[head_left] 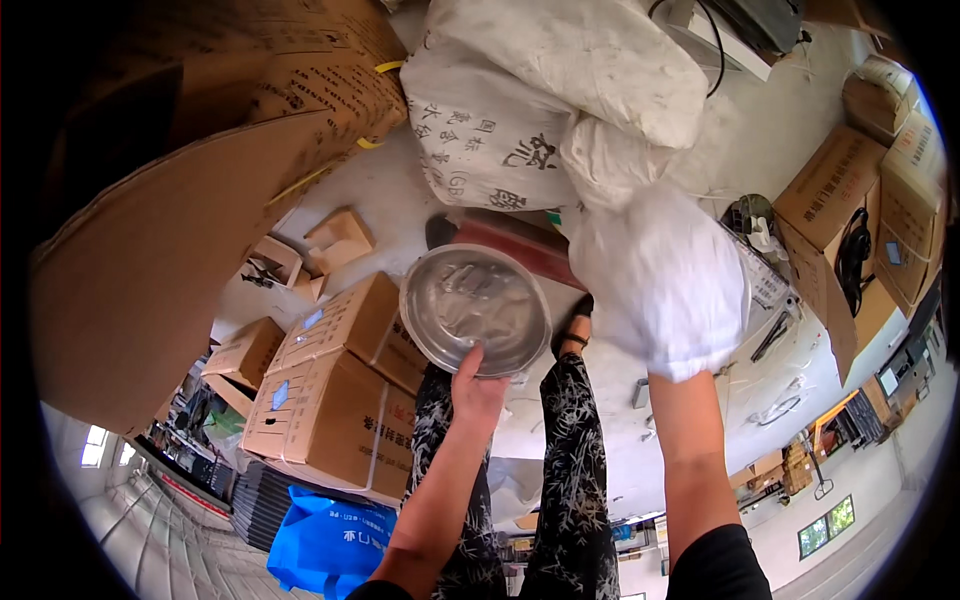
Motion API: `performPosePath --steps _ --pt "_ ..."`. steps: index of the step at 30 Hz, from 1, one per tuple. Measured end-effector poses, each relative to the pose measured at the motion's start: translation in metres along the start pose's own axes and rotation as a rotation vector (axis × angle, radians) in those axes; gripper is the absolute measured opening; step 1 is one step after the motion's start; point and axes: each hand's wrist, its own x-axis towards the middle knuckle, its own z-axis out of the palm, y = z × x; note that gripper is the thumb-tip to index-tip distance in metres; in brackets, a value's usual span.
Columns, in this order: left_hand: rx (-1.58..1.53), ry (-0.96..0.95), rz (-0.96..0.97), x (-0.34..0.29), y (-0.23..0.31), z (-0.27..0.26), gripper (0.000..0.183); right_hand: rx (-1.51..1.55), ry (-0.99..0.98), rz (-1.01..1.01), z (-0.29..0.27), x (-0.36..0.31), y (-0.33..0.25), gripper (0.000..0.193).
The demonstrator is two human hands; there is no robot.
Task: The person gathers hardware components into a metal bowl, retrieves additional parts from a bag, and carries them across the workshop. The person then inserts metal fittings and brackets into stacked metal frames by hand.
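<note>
My left hand grips the near rim of a round, shallow metal basin, its thumb lying over the edge. The basin is tilted so that its inside shows. A thin white bag or cloth, blurred by motion, covers my right hand down to the wrist. Only my right forearm comes out below it, so the fingers are hidden. Just beyond stands a large white woven sack with dark printing, its top folded and slumped. A dark red flat piece lies partly behind the basin.
A big cardboard box rises at the left. Closed, strapped cartons stand nearer, with a blue bag beside them. More cartons stand at the right, near small tools on a pale surface. A dark cable hangs at the top.
</note>
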Motion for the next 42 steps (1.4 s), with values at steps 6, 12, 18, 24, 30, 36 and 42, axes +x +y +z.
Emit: performPosePath --steps 6,12,18,24,30,36,42 --pt "0.006 -0.002 0.025 -0.001 0.011 -0.012 0.037 -0.022 -0.069 0.088 0.037 0.012 0.036 0.030" --pt "-0.018 0.009 -0.038 0.004 -0.004 -0.004 0.037 -0.021 -0.053 0.018 0.037 0.032 0.010 0.030" --pt "0.012 0.014 -0.010 -0.005 0.014 -0.011 0.036 0.006 -0.103 0.058 0.049 0.046 0.021 0.030" --pt "0.057 0.038 -0.075 0.001 -0.001 0.000 0.033 -0.016 -0.180 0.050 0.092 0.095 0.014 0.031" --pt "0.054 0.028 -0.029 -0.005 0.004 -0.001 0.030 -0.010 -0.253 0.058 0.136 0.128 0.018 0.031" --pt "0.103 -0.006 -0.057 0.000 0.000 -0.002 0.030 -0.005 -0.183 0.037 0.083 0.103 0.004 0.031" --pt "0.138 0.023 -0.048 -0.003 0.001 0.007 0.032 0.010 -0.077 0.006 0.023 0.042 -0.011 0.032"
